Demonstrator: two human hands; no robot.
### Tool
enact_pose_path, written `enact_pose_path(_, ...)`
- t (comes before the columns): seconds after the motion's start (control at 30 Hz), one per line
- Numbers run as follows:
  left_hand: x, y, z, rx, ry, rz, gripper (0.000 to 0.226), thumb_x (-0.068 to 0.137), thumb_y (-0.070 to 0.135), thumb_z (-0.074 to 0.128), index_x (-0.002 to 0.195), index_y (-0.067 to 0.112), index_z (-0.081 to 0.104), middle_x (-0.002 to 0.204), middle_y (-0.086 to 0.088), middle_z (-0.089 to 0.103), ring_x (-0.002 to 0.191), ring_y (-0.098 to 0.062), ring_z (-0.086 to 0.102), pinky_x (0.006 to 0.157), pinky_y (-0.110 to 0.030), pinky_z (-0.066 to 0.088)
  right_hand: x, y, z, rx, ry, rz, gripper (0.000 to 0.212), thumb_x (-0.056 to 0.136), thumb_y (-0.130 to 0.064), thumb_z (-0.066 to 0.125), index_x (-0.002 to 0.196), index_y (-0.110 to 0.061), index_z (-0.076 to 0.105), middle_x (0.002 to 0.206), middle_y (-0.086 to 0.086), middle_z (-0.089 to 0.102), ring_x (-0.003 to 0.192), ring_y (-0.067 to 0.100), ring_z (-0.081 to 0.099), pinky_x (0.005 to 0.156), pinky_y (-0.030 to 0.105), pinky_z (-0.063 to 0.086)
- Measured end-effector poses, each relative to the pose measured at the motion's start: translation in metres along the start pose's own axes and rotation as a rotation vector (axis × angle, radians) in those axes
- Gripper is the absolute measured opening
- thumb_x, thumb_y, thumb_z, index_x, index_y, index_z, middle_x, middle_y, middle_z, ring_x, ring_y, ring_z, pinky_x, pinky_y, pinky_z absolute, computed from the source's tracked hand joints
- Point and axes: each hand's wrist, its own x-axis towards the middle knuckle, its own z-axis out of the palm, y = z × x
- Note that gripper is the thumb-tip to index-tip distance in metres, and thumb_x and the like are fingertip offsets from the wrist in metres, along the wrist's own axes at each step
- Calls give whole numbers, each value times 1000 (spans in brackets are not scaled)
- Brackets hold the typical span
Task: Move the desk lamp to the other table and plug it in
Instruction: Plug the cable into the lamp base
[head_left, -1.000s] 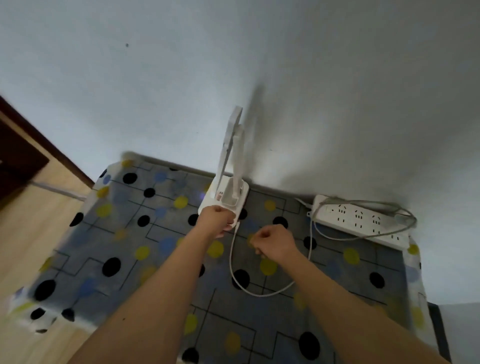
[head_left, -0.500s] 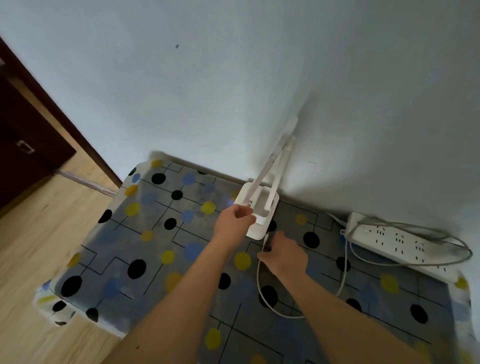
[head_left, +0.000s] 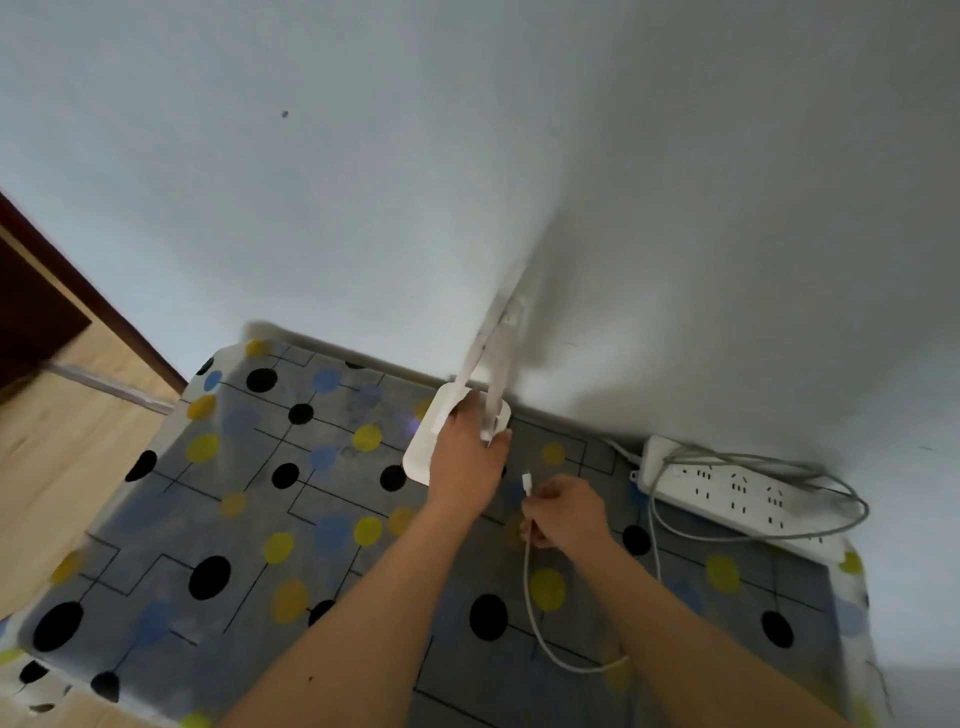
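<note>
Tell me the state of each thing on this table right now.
Desk lamp: upright, arm folded.
Left hand: holds the lamp's base.
Right hand: pinches the white cable's end.
White cable: connector free, not plugged into the lamp.
Power strip: lying flat, visible sockets empty.

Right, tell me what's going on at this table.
A person is handling a white desk lamp on a dotted tablecloth. The left hand grips the lamp low on its stem. The right hand pinches a white cable just behind its plug, which sits close to the base but not inserted. A white power strip lies to the right by the wall.
</note>
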Motion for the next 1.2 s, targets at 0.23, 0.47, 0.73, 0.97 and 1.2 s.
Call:
enact_pose_path(0.23, 19, 20, 18, -171, 183, -129, 30, 93, 39, 53, 108, 14, 61, 68, 7, 55, 65, -17, 56, 65, -32, 45, 2, -5, -17, 240, -167, 4, 11, 93, -18, 58, 83, -15, 62, 58, 6, 60, 51, 18, 56, 61, 35, 57)
enact_pose_path(0.47, 16, 28, 15, -388, 180, -216, 30, 93, 36, 55, 82, 11, 66, 65, 2, 60, 62, -15, 57, 54, -25, 43, -4, -6, -37, 233, -117, -50, 28, 97, -28, 52, 107, -9, 70, 50, 3, 46, 44, 10, 46, 57, 29, 54)
enact_pose_path(0.73, 12, 41, -16, -765, 277, -443, 42, 85, 51, 62, 58, 19, 54, 52, 6, 58, 47, -6, 55, 50, -25, 38, -14, -11, -47, 105, -179, -111, 22, 93, -26, 60, 106, -15, 74, 50, -15, 48, 50, 5, 50, 65, 26, 57)
enact_pose_path(0.97, 0, 49, -32, -929, 260, -438, 35, 77, 48, 72, 67, 17, 58, 52, 3, 57, 50, -12, 57, 48, -25, 53, -20, -23, -56, 77, -123, -104, 19, 83, -28, 72, 85, -11, 78, 51, -5, 50, 58, 12, 54, 74, 35, 61)
enact_pose_path(1.2, -1, 57, -46, -1074, 251, -507, 44, 70, 47, 79, 66, 12, 52, 47, 0, 52, 45, -18, 55, 72, -45, 59, -33, -32, -57, 62, -67, -120, 20, 84, -31, 69, 79, -14, 77, 52, -6, 48, 55, 11, 52, 67, 29, 60)
